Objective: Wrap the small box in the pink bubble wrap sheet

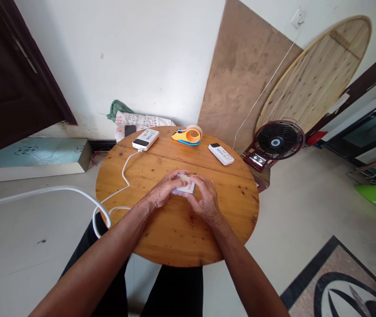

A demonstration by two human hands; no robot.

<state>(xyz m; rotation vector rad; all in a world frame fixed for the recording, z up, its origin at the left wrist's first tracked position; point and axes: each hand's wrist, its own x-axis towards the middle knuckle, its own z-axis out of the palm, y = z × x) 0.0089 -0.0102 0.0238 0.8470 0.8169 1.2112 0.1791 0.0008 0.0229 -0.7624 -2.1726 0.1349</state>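
Observation:
Both my hands meet over the middle of a round wooden table (pixel 175 237). My left hand (pixel 162 190) and my right hand (pixel 205 199) have their fingers curled round a small white packet (pixel 186 188) held between them. The packet looks like a flat wrapped item; its details are too small to read. A white power bank (pixel 146 139) lies at the table's far left with a white cable (pixel 125 176) running from it off the near left edge.
An orange and blue tape dispenser (pixel 188 134) and a white remote (pixel 221 154) lie at the table's far side. A black floor fan (pixel 278 141), a round wooden board (pixel 320 75) and a brown panel (pixel 241 75) stand against the wall. A patterned rug (pixel 340 281) lies at lower right.

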